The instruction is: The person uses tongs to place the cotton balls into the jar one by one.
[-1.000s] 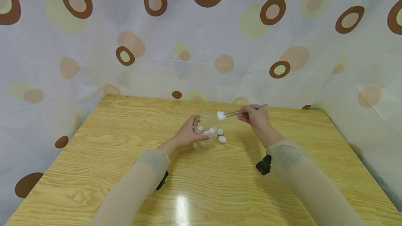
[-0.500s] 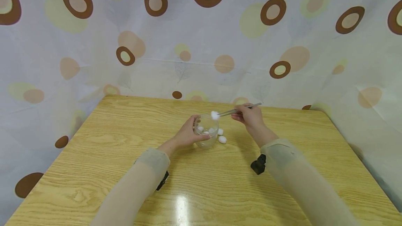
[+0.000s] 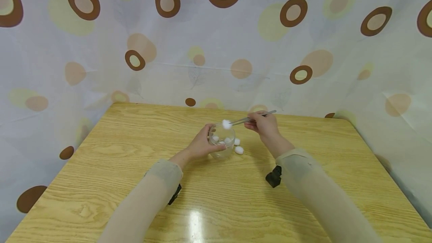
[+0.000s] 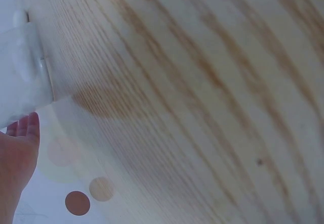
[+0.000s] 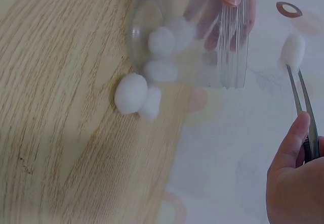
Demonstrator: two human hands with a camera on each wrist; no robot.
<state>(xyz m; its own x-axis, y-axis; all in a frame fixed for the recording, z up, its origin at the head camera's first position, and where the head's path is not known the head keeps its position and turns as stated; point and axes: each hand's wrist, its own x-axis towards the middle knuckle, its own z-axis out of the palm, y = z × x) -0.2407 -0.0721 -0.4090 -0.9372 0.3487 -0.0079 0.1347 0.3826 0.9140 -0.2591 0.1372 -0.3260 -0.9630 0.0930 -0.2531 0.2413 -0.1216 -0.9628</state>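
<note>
- Pinching the tweezers [image 5: 312,123], the right hand [image 3: 266,125] sits at 2 o'clock from the jar [image 5: 195,70], taking the jar as the dial and 12 as the far side.
- The tweezers point to 9 o'clock, narrowed on a white ball [image 5: 293,51] at their tips.
- That ball is in the air above the jar's mouth, apart from the glass; from the head it overlaps the rim at 12 o'clock.
- At 9 o'clock, the left hand [image 3: 201,143] grips the upright jar, its thumb across the near side.
- Inside lie more balls [image 5: 162,42].
- Two loose balls [image 5: 130,93] lie on the table [image 3: 229,198], just beside the jar at 3 and 4 o'clock.
- Beyond the table, at 12, hangs a spotted curtain [image 3: 216,33].
</note>
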